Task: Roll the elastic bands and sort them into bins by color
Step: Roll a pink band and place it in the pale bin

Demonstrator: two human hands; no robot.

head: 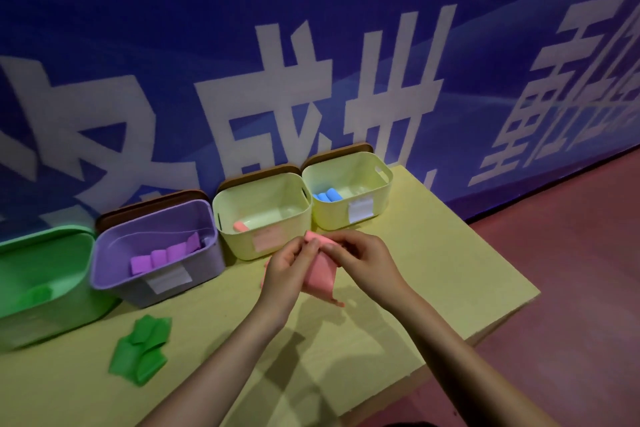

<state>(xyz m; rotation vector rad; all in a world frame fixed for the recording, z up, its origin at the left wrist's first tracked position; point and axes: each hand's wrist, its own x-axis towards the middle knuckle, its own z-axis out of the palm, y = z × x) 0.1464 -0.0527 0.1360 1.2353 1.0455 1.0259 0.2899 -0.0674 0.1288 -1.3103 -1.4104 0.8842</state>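
A pink elastic band (320,276) hangs above the yellow table (433,274), partly rolled at its top end. My left hand (285,269) and my right hand (363,258) both pinch that rolled top, just in front of the cream bin (266,243) that holds one pink roll (240,226). Loose green bands (142,348) lie on the table at the left. The purple bin (152,263) contains several purple rolls. Blue rolls (327,197) sit in the right cream bin (356,208). The green bin (45,284) holds a green piece.
The bins stand in a row along the table's back edge, against a blue wall with white characters. Brown lids lean behind three bins. The table's right edge (512,315) drops to a reddish floor.
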